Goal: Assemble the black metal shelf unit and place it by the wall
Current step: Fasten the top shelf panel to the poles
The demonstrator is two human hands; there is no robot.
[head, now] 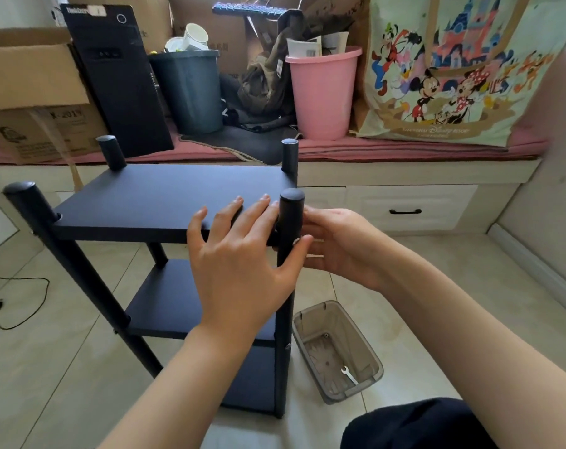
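The black shelf unit (165,202) stood upright on the tiled floor (48,367), just in front of a low window bench with a pink cushion (405,147), and three boards were visible on it: the top one, a middle one and a lower one near the floor. Four round posts rose above the top board, each capped. The person's left hand (242,254) lay flat on the top board's near right corner, fingers straight and spread, the thumb reaching against the near right post (289,228). The right hand (336,244) was cupped around that same post from the other side, fingers curled behind it; how tightly it gripped I could not tell. On the floor just right of the unit sat one translucent grey bin (338,351) with a single small wrench (349,374) lying in it. A black cable (19,306) trailed over the tiles to the left. Crowded along the bench behind were one black computer tower (119,82), one dark grey wastebasket (191,89), one pink bucket (322,95), a cartoon-printed tote bag (453,76) and cardboard boxes (32,92), at least two. One drawer (405,209) with a black handle showed beneath the bench. A dark-clothed knee (414,426) filled the lower right.
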